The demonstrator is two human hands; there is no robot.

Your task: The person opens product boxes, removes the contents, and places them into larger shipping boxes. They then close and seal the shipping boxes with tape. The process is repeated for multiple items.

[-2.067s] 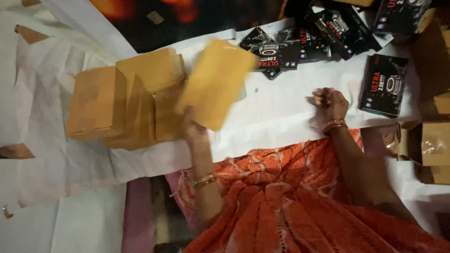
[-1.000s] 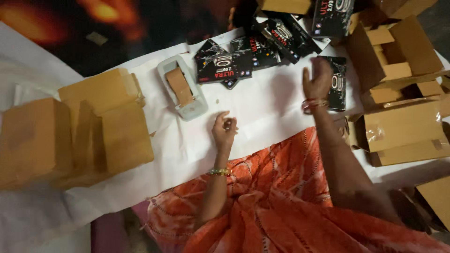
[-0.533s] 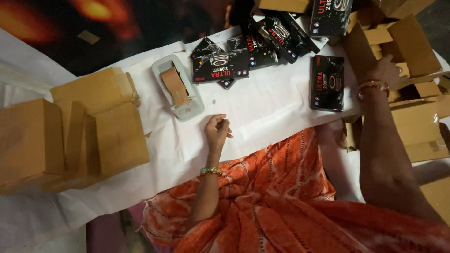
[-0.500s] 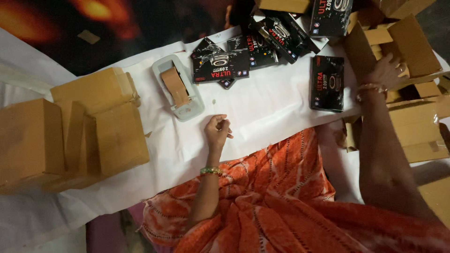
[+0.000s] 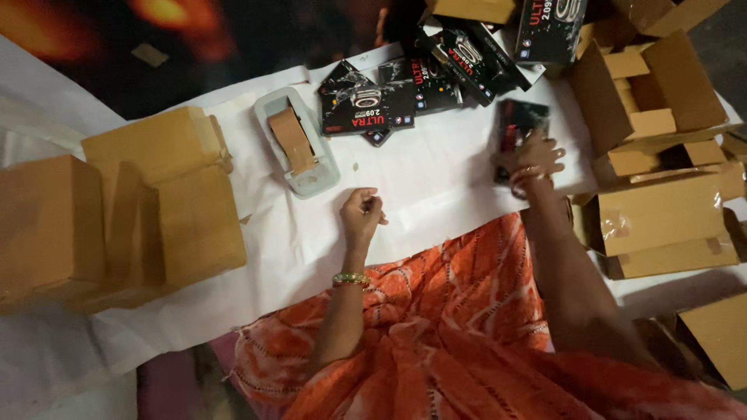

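My left hand (image 5: 362, 214) rests on the white paper-covered table (image 5: 436, 187) with its fingers curled loosely, holding nothing I can make out. My right hand (image 5: 531, 161) grips a black flat box (image 5: 520, 124) near the table's right side; the box is motion-blurred and partly covered by the fingers. A grey tape dispenser (image 5: 296, 143) with brown tape lies just beyond my left hand.
Several black printed boxes (image 5: 389, 105) lie spread at the far edge. Sealed brown cartons (image 5: 132, 210) are stacked at left. Open brown cartons (image 5: 661, 140) crowd the right side. Orange cloth (image 5: 436, 342) covers my lap.
My right hand went out to the open cartons at right, then came back and took hold of the black box, drawing it in. My left hand stayed put on the paper.
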